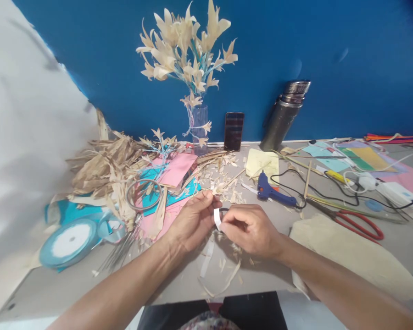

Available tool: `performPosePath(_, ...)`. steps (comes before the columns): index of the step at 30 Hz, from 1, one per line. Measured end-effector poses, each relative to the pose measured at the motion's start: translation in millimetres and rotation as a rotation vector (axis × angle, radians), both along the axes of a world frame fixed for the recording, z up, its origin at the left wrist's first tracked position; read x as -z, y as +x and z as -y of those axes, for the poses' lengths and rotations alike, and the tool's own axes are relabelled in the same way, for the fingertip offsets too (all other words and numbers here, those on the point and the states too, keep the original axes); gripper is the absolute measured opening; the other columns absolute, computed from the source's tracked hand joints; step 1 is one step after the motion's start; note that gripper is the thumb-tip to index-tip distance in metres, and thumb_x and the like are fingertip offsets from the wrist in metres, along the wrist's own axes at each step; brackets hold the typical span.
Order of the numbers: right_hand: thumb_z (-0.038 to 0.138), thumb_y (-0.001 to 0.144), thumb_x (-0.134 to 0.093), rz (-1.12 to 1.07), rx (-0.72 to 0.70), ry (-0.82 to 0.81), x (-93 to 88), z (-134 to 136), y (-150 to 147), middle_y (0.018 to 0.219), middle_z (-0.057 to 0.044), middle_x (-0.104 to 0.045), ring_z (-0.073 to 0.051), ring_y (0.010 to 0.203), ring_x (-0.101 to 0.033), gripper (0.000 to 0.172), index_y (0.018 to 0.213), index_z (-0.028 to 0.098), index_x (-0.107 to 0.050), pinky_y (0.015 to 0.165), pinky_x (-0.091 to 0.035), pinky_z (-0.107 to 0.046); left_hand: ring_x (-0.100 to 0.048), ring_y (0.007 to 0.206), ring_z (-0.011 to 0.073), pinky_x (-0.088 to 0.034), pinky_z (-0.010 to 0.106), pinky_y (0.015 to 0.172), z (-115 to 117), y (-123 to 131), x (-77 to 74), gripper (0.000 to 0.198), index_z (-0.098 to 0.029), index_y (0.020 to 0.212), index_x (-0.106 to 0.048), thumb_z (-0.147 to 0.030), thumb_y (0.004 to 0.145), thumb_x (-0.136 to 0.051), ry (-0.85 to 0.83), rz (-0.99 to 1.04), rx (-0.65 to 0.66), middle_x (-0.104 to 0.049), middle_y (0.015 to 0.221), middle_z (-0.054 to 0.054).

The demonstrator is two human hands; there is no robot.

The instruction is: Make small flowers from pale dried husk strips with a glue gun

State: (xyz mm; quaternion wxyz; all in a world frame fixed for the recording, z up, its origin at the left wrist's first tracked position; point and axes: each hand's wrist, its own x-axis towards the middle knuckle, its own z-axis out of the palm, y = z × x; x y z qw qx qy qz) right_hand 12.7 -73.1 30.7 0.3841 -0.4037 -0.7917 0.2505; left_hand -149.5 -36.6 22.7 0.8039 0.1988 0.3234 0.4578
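Observation:
Just above the table's front half, my left hand (pixel 195 219) is closed, its thumb and forefinger pinched together. A pale husk piece (pixel 219 188) shows just beyond those fingertips; whether it is in the pinch or lies behind, I cannot tell. Close beside it, my right hand (pixel 253 229) pinches a short white strip (pixel 217 218) that spans the gap between both hands. Part of a dark round thing shows behind the strip. Beneath the hands, husk scraps and a longer pale strip (pixel 207 259) lie on the grey table (pixel 179 284).
A blue glue gun (pixel 275 191), red-handled scissors (pixel 359 224) and a cloth (pixel 354 259) lie to the right. Blue ribbon spool (pixel 69 240), wires (pixel 122 250) and dry husks (pixel 105 165) are left. Behind stand a vase of husk flowers (pixel 200 121), a phone (pixel 234 131) and a flask (pixel 285 117).

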Motion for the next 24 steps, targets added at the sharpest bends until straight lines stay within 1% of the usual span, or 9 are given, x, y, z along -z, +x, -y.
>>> performPosePath(3, 0.025, 0.081, -0.067, 0.27, -0.081, -0.111, 1.8, -5, 6, 0.054, 0.005, -0.05, -0.009, 0.053, -0.042, 0.033, 0.053, 0.018, -0.051, 0.054, -0.027, -0.024, -0.062, 0.074, 0.0142, -0.052, 0.025, 0.064, 0, -1, 0.6, 0.013, -0.014, 0.08, -0.063, -0.015, 0.076, -0.076, -0.017, -0.032, -0.037, -0.063, 0.082, 0.004)
performPosePath(6, 0.02, 0.074, -0.072, 0.434, 0.098, -0.171, 4.0, -12, 13, 0.066, 0.003, -0.06, -0.012, 0.061, -0.049, 0.018, 0.065, 0.02, -0.057, 0.057, -0.028, -0.025, -0.061, 0.074, 0.013, -0.051, 0.023, 0.063, -1, -2, 0.8, 0.013, -0.013, 0.078, -0.063, -0.017, 0.077, -0.075, 0.006, -0.067, -0.033, -0.062, 0.081, 0.003)
performPosePath(8, 0.018, 0.075, -0.069, 0.393, 0.24, -0.211, 2.5, -15, 17, 0.07, 0.002, -0.062, -0.013, 0.063, -0.052, 0.012, 0.071, 0.021, -0.057, 0.058, -0.031, -0.026, -0.06, 0.071, 0.0118, -0.05, 0.022, 0.062, -1, -2, 0.0, 0.014, -0.014, 0.076, -0.062, -0.018, 0.076, -0.076, 0.045, -0.106, -0.022, -0.062, 0.078, 0.002)
performPosePath(10, 0.018, 0.077, -0.064, 0.23, 0.291, -0.229, -2.3, -16, 21, 0.079, 0.0, -0.065, -0.015, 0.07, -0.057, 0.008, 0.084, 0.021, -0.06, 0.062, -0.039, -0.027, -0.058, 0.067, 0.0107, -0.048, 0.021, 0.06, 1, -1, -1.4, 0.015, -0.014, 0.075, -0.061, -0.02, 0.075, -0.076, 0.11, -0.176, -0.027, -0.061, 0.072, 0.001)
performPosePath(12, 0.019, 0.08, -0.062, 0.023, 0.2, -0.231, -8.5, -15, 24, 0.107, -0.006, -0.066, -0.019, 0.091, -0.062, 0.031, 0.11, 0.023, -0.059, 0.072, -0.047, -0.029, -0.056, 0.061, 0.0097, -0.045, 0.019, 0.058, 4, 1, -3.0, 0.015, -0.015, 0.075, -0.061, -0.021, 0.075, -0.075, 0.188, -0.268, -0.043, -0.06, 0.068, 0.0)
performPosePath(15, 0.026, 0.079, -0.069, -0.145, 0.05, -0.235, -13.6, -12, 23, 0.141, -0.01, -0.05, -0.023, 0.116, -0.058, 0.063, 0.136, 0.027, -0.044, 0.087, -0.051, -0.034, -0.053, 0.057, 0.009, -0.043, 0.02, 0.056, 9, 3, -4.5, 0.014, -0.016, 0.076, -0.062, -0.023, 0.076, -0.074, 0.301, -0.393, -0.06, -0.061, 0.065, -0.001)
performPosePath(17, 0.029, 0.076, -0.074, -0.151, 0.067, -0.228, -12.1, -11, 20, 0.136, -0.011, -0.055, -0.024, 0.113, -0.061, 0.066, 0.136, 0.026, -0.045, 0.089, -0.052, -0.036, -0.054, 0.057, 0.0098, -0.044, 0.021, 0.057, 11, 4, -4.4, 0.014, -0.016, 0.075, -0.063, -0.024, 0.076, -0.075, 0.373, -0.448, -0.049, -0.062, 0.066, -0.001)
performPosePath(20, 0.026, 0.079, -0.07, -0.13, 0.128, -0.177, -5.6, -11, 14, 0.11, -0.008, -0.068, -0.022, 0.101, -0.066, 0.051, 0.127, 0.023, -0.053, 0.086, -0.053, -0.035, -0.056, 0.06, 0.0116, -0.046, 0.023, 0.059, 12, 4, -3.2, 0.016, -0.016, 0.074, -0.065, -0.027, 0.075, -0.076, 0.449, -0.483, -0.024, -0.062, 0.068, 0.0)
performPosePath(24, 0.017, 0.081, -0.063, -0.079, 0.219, -0.039, 1.0, -10, 11, 0.095, -0.004, -0.07, -0.019, 0.088, -0.067, 0.038, 0.118, 0.022, -0.059, 0.08, -0.053, -0.031, -0.062, 0.065, 0.0146, -0.049, 0.025, 0.064, 13, 5, -3.3, 0.016, -0.016, 0.079, -0.066, -0.026, 0.073, -0.078, 0.417, -0.452, -0.01, -0.066, 0.07, 0.002)
